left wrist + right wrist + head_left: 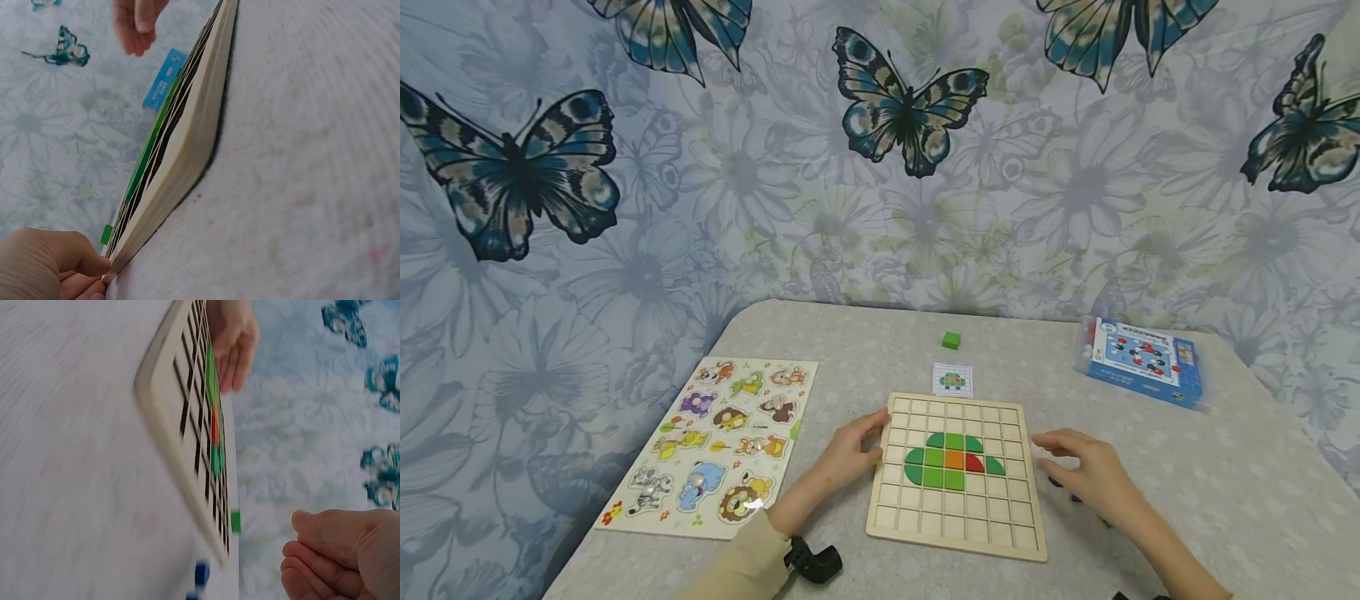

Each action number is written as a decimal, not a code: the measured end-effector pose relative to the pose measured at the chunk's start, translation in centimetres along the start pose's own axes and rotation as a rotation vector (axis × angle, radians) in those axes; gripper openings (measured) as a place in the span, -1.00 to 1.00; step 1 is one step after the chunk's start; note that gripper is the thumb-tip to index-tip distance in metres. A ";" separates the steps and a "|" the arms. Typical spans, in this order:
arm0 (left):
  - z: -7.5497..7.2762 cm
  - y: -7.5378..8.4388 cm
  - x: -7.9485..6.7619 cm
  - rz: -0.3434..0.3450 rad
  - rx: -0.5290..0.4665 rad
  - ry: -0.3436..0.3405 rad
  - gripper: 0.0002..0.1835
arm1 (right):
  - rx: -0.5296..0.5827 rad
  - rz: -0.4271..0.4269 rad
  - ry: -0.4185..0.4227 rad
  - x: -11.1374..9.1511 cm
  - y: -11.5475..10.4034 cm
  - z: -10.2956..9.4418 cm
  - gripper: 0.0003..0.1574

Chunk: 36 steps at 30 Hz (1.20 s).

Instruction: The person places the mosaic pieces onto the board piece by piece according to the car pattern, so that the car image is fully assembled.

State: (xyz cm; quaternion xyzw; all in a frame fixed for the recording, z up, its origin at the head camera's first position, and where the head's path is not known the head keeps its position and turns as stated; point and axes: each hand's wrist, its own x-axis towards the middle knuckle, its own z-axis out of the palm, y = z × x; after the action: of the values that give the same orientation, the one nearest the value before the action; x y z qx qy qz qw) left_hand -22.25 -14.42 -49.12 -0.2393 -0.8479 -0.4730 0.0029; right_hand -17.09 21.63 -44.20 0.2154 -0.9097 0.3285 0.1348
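A square wooden grid board [955, 521] lies on the table. Flat green pieces [934, 458], one orange square [954, 460] and a red rounded piece [973, 462] sit in its cells. The fingertips and thumb of my left hand [850, 450] rest against the board's left edge, also seen in the left wrist view. Off the right edge hovers my right hand [1090, 471], fingers loosely curled around nothing. Dark blue pieces [202, 574] lie on the table below it, partly hidden by the hand in the head view.
Behind the board lie a small pattern card [952, 380] and a green block [951, 340]. An animal puzzle board [715, 450] is on the left. At the back right sits a blue box [1150, 362] in clear wrapping. A butterfly-print cloth [910, 233] hangs behind the table.
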 end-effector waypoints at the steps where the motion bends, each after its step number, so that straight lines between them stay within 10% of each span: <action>1: 0.0 0.0 0.0 -0.003 0.002 -0.002 -0.33 | -0.017 0.029 0.007 -0.5 0.4 -0.6 -0.61; 10: 0.0 0.0 -0.1 -0.019 -0.010 -0.003 -0.32 | -0.106 0.207 -0.011 -3.6 2.8 -2.8 -0.56; 36: 0.0 -0.1 -0.1 -0.026 -0.014 -0.009 -0.34 | -0.153 0.148 0.055 -4.1 4.2 -0.5 -0.63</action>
State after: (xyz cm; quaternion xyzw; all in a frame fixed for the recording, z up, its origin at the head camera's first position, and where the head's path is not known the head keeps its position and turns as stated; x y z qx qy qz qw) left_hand -22.22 -14.49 -49.19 -0.2303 -0.8477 -0.4777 -0.0087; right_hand -15.51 26.14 -47.65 0.1275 -0.9415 0.2729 0.1509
